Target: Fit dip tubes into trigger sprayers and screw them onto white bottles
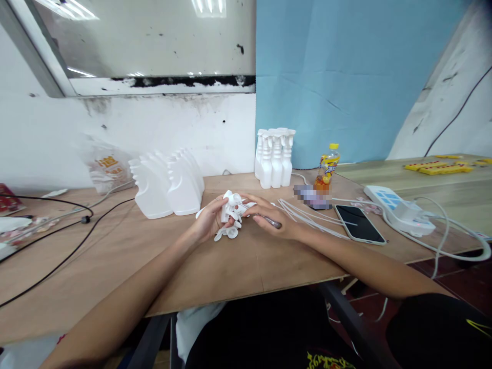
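Note:
My left hand (209, 219) is closed around a white plastic sprayer head (231, 200), held just above the table. In my right hand (274, 220) is a slim metal tool with a rounded handle (272, 222); its thin shaft points left to the sprayer head. Whether the tip touches the part cannot be made out. Small white plastic parts (231, 232) lie in a loose pile under and between my hands, partly hidden by the fingers. Thin white tubes (307, 219) lie on the table to the right of my right hand.
White bottles without heads (154, 192) stand back left; bottles with spray heads (275, 159) stand back centre. A drink bottle (327, 166), a phone (359, 224) and a power strip (400, 212) with looping cables are at right. Black cables (82, 233) cross the table (230, 271) at left.

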`<control>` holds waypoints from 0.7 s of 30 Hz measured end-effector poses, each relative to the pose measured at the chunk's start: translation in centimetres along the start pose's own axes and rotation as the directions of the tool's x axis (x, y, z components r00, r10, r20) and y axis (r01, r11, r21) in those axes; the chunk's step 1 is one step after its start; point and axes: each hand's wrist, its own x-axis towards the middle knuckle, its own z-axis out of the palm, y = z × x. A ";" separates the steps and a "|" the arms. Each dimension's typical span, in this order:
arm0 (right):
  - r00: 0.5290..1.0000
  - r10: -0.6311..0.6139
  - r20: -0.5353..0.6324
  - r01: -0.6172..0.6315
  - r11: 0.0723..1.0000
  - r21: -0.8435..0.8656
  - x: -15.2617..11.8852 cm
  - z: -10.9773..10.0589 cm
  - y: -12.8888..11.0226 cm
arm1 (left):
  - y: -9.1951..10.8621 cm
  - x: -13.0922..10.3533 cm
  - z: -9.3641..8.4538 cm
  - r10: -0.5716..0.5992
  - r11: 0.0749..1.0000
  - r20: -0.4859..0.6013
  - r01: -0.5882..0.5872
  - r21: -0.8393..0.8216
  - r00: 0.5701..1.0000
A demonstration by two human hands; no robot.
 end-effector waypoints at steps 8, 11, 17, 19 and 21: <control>0.988 0.122 -0.096 -0.121 0.992 0.015 -0.2 -1.0 0.6 | -0.7 0.7 -1.8 0.282 0.844 -0.108 -0.192 0.501 0.953; 0.968 0.224 -0.113 -0.224 0.974 0.013 -0.4 -2.3 1.6 | -0.6 1.1 -3.1 0.412 0.682 -0.141 -0.202 0.703 0.900; 0.884 0.453 -0.112 -0.463 0.883 -0.077 -1.3 -5.0 4.1 | -1.0 1.7 -5.2 0.384 0.563 -0.269 0.007 0.826 0.883; 0.870 0.482 -0.103 -0.490 0.867 -0.086 -1.5 -5.3 4.6 | -1.5 1.9 -5.4 0.370 0.557 -0.277 0.027 0.830 0.887; 0.860 0.501 -0.099 -0.508 0.858 -0.076 -1.6 -5.4 5.0 | -1.9 2.0 -5.5 0.366 0.549 -0.262 0.020 0.835 0.893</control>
